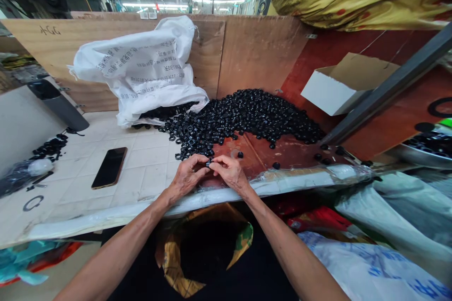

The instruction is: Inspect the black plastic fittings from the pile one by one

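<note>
Near the front edge of the bench, my left hand point(189, 172) and my right hand point(229, 171) meet, their fingertips pinched on one small dark ring-shaped part point(208, 163). Fingers cover most of that part. Just beyond my hands spreads a large heap of small black plastic rings and caps point(247, 113). Part of the heap lies in the mouth of a white woven sack point(141, 66) leaning on the back board. A few loose black caps point(240, 154) lie to the right of my right hand. Below my hands hangs an open yellow-brown bag point(176, 263) with a dark inside.
On the left of the bench lie a phone point(109, 168), a flat ring point(33, 203) and a dark bottle point(58, 103). A white carton point(328, 89) stands at the right by a slanted metal bar point(388, 84). The bench's padded front edge point(293, 178) runs below my hands.
</note>
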### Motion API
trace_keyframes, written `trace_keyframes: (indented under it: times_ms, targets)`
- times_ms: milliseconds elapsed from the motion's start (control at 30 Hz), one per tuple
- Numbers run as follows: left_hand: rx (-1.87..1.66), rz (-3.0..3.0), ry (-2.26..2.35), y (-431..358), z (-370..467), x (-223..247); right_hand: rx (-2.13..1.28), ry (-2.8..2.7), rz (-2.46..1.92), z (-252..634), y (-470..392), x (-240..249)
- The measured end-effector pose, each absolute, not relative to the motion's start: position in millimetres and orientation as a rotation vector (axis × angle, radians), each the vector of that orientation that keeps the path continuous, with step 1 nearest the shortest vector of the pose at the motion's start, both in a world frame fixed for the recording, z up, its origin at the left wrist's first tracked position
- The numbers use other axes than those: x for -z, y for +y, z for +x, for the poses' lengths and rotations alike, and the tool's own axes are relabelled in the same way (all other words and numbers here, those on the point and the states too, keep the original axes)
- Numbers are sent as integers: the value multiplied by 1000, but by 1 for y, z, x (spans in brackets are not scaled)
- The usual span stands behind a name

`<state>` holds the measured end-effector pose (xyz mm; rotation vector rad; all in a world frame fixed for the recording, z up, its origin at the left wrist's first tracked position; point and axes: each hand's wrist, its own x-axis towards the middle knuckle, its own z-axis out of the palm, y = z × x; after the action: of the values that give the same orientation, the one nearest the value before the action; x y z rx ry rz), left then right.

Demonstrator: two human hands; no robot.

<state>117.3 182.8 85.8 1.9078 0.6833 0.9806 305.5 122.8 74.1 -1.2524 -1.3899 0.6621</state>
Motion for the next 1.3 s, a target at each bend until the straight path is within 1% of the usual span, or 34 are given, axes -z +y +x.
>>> trace_keyframes:
  times_ms: [167, 400, 633, 833, 967, 1200, 1300]
  targets:
    - [-980, 1980, 660, 182, 118, -85, -328, -1539, -1333, 303, 123, -76]
    - [-983, 1972, 700, 179, 118, -88, -406, -1547, -1219, 302, 119, -75]
    - [-980, 1994, 670, 181, 117, -83, -312, -1607, -1375, 302, 120, -74]
    - [-992, 1931, 692, 183, 119, -77, -461, -1577, -1254, 302, 117, -77]
    - [-991, 1948, 701, 183, 118, -79, -410, -1566, -1373, 302, 118, -78]
    - [-1017, 1942, 725, 184, 118, -80, -361, -1604, -1329, 302, 116, -83]
    - [-1015, 1923, 734, 183, 118, -80, -392, -1569, -1286, 301, 115, -84]
